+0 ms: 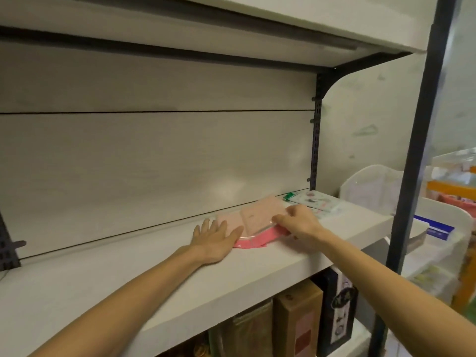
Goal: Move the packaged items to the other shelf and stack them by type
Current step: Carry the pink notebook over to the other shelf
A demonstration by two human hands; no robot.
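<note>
A small stack of pink packaged items (260, 215) lies on the white shelf (128, 274), toward its right half. My left hand (215, 239) lies flat with straight fingers against the stack's left side. My right hand (296, 221) has its fingers curled over the right edge of the top pink package. Behind the right hand, at the shelf's far right, lies a flat white and green package (313, 200) with a printed pattern. The lower pink packages are partly hidden under the top one.
A dark metal upright (412, 176) and shelf bracket (360, 70) stand at the right. Below the shelf are brown boxes (298, 323) and a dark box (338, 313). White bins (371, 186) with goods sit further right.
</note>
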